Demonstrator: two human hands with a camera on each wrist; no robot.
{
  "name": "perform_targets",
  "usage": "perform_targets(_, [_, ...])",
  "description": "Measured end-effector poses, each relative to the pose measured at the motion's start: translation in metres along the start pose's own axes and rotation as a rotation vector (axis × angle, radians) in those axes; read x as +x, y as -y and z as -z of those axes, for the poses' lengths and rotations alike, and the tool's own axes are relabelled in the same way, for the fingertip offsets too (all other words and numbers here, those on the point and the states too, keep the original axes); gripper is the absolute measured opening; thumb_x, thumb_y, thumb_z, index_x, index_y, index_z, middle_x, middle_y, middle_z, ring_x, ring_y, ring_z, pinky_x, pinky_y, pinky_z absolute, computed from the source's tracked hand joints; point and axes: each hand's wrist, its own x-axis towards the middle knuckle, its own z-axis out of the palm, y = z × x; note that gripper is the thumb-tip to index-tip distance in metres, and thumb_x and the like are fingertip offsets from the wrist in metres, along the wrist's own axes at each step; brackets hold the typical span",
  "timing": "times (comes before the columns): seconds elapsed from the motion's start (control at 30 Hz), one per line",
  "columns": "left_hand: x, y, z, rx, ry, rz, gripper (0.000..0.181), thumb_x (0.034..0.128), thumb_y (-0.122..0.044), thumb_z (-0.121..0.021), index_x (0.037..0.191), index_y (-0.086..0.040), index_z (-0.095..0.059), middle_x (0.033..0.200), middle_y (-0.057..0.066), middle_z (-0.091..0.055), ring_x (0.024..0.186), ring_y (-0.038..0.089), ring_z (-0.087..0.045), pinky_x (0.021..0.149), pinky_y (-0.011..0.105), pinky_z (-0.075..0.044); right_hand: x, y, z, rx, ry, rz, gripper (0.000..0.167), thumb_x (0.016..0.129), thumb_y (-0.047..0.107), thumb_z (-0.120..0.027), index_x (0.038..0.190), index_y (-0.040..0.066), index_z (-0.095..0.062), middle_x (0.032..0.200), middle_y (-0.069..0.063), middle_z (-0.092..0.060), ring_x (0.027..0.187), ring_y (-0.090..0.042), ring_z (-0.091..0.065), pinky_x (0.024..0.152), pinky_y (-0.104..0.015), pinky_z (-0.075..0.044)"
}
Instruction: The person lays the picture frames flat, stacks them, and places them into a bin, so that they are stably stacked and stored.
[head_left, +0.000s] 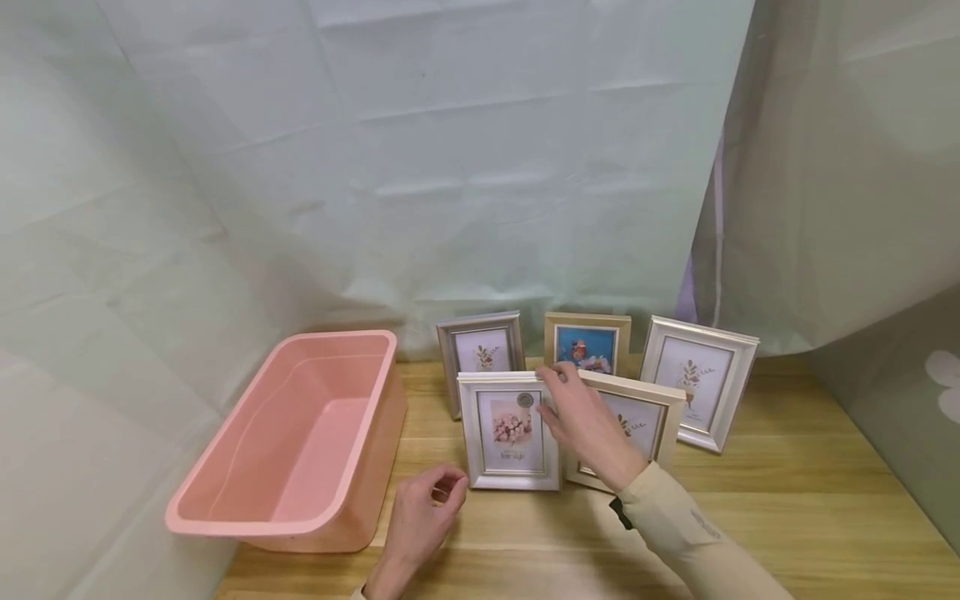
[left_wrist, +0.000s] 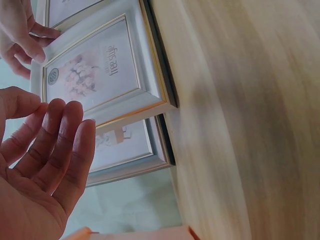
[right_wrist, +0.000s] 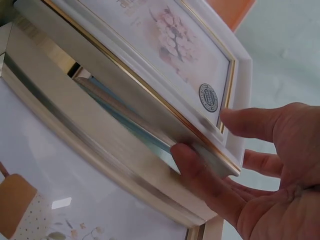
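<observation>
My right hand grips the upper right corner of a white picture frame with a pink flower print. Its thumb lies on the front of that frame, while other fingers reach behind the corner. Beside the frame's lower left corner, my left hand hovers with loosely bent fingers, holding nothing. In the left wrist view the left fingertips appear in front of the frame. A cream-gold picture frame stands just right of the white one, partly covered by my right hand.
Behind stand a silver-grey picture frame, a gold picture frame with a blue picture, and a pale silver picture frame. A pink plastic tub sits to the left on the wooden table. Pale cloth hangs behind.
</observation>
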Motion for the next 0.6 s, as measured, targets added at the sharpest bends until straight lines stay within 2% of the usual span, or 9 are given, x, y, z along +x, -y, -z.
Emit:
perform_targets(0.13, [-0.001, 0.001, 0.002, 0.005, 0.005, -0.004, 0.024, 0.0857, 0.008, -0.081, 0.084, -0.015, -0.076, 0.076, -0.008, -0.077, 0.07, -0.004, -0.065, 0.062, 0.015, -0.059, 0.004, 0.002, 0.0, 0.007, -0.007, -0.012, 0.051, 0.097, 0.008, -0.081, 0.142, 0.016, -0.058, 0.124, -0.017, -0.065, 0.068, -0.017, -0.066, 0.054, -0.019, -0.05])
perform_targets(0.3, [-0.002, 0.003, 0.003, 0.009, 0.01, 0.011, 0.023, 0.0863, 0.007, -0.081, 0.086, -0.016, -0.077, 0.077, -0.006, -0.077, 0.07, -0.002, -0.066, 0.062, 0.017, -0.06, 0.005, 0.001, 0.0, 0.046, -0.025, 0.004, 0.059, 0.096, 0.001, -0.079, 0.147, 0.019, -0.058, 0.115, -0.015, -0.062, 0.067, -0.013, -0.058, 0.055, -0.02, -0.049])
perform_targets(0.43, [-0.002, 0.004, 0.005, 0.01, 0.018, 0.037, 0.02, 0.0866, 0.007, -0.081, 0.086, -0.013, -0.078, 0.077, -0.005, -0.077, 0.07, -0.002, -0.066, 0.062, 0.02, -0.061, 0.004, 0.001, 0.002, 0.137, -0.022, 0.054, 0.058, 0.097, 0.001, -0.077, 0.149, 0.021, -0.064, 0.106, -0.007, -0.059, 0.069, -0.007, -0.046, 0.056, -0.02, -0.043])
perform_targets(0.53, [-0.002, 0.006, 0.006, 0.011, 0.026, 0.053, 0.018, 0.087, 0.006, -0.081, 0.086, -0.011, -0.078, 0.077, -0.003, -0.078, 0.07, -0.001, -0.067, 0.062, 0.022, -0.062, 0.004, 0.008, 0.01, 0.221, -0.02, 0.1, 0.049, 0.096, -0.001, -0.077, 0.141, 0.018, -0.072, 0.099, -0.004, -0.058, 0.071, -0.006, -0.043, 0.057, -0.021, -0.04])
perform_targets(0.6, [-0.002, 0.006, 0.006, 0.014, 0.031, 0.06, 0.017, 0.0872, 0.006, -0.081, 0.087, -0.011, -0.079, 0.078, -0.002, -0.078, 0.07, 0.0, -0.068, 0.062, 0.024, -0.063, 0.003, 0.017, 0.018, 0.264, -0.022, 0.096, 0.043, 0.095, -0.002, -0.077, 0.135, 0.014, -0.077, 0.097, -0.005, -0.059, 0.072, -0.004, -0.044, 0.058, -0.021, -0.041])
